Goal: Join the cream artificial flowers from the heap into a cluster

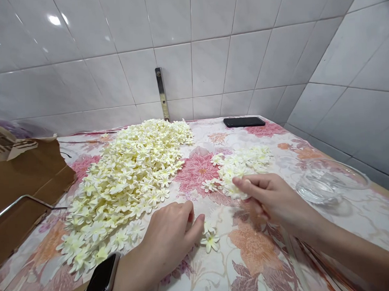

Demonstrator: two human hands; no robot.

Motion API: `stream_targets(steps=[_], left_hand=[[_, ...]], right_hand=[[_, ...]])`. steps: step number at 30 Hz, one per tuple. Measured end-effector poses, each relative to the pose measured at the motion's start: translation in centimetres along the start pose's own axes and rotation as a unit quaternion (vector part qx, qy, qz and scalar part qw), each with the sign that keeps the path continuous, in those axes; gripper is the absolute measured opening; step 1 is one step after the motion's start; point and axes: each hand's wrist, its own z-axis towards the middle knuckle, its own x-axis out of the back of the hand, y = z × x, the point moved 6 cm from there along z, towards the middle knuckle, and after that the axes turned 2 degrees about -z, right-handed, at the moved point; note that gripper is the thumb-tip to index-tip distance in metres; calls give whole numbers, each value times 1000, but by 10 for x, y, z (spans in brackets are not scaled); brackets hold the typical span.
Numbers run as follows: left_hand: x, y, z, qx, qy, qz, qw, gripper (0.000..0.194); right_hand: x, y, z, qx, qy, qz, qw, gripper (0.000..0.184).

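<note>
My left hand point(173, 231), wearing a watch point(102, 276) on its wrist, rests low over the cloth with its fingers curled under. Whatever they hold, if anything, is hidden. Just right of its thumb lies a pale yellow-white artificial flower point(210, 242), with another partly covered beside it. My right hand point(265, 196) is closed in a pinch, thumb against forefinger, in front of a small heap of white flowers point(244, 162). What sits in that pinch cannot be made out. A much larger pile of cream flowers point(130, 166) spreads to the left.
A patterned floral tablecloth point(220, 265) covers the table. At the right stands a clear glass bowl point(317, 191), and a black phone point(244, 122) lies near the tiled wall. Along the left edge is a torn cardboard box point(23, 180) with a metal rod point(24, 198) in front.
</note>
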Motion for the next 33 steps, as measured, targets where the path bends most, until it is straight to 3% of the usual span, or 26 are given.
stream_targets(steps=[2, 4, 6, 13, 17, 19, 22, 24, 27, 30, 33], left_hand=[[0, 0, 0, -2, 0, 2, 1000, 28], [-2, -1, 0, -7, 1, 4, 1000, 28], [-3, -2, 1, -10, 2, 6, 1000, 29], [-1, -1, 0, -13, 16, -4, 1000, 28], [7, 1, 0, -38, 54, -24, 998, 26], [5, 1, 1, -34, 33, -34, 998, 25], [3, 2, 1, -28, -7, -65, 997, 24], [4, 3, -1, -39, -33, -94, 994, 26], [6, 3, -4, -69, -73, -140, 985, 27], [7, -2, -3, -74, -89, -169, 979, 22], [5, -7, 0, -61, -97, -188, 975, 18]], right_hand=[[15, -7, 3, 29, 65, -32, 997, 54], [25, -11, 7, 39, 88, -36, 995, 45], [30, -12, 12, 39, 84, -25, 995, 35], [23, -9, 11, 40, 34, -8, 999, 36], [20, -13, 5, 84, 67, -111, 988, 29], [21, -19, 4, 150, 109, -202, 962, 27], [21, -27, 0, 253, 173, -343, 888, 36], [17, -31, -4, 312, 182, -389, 847, 32], [-3, -33, -12, 375, 63, -404, 832, 17], [-27, -27, -22, 372, -88, -432, 817, 10], [-40, -21, -28, 339, -141, -462, 807, 18]])
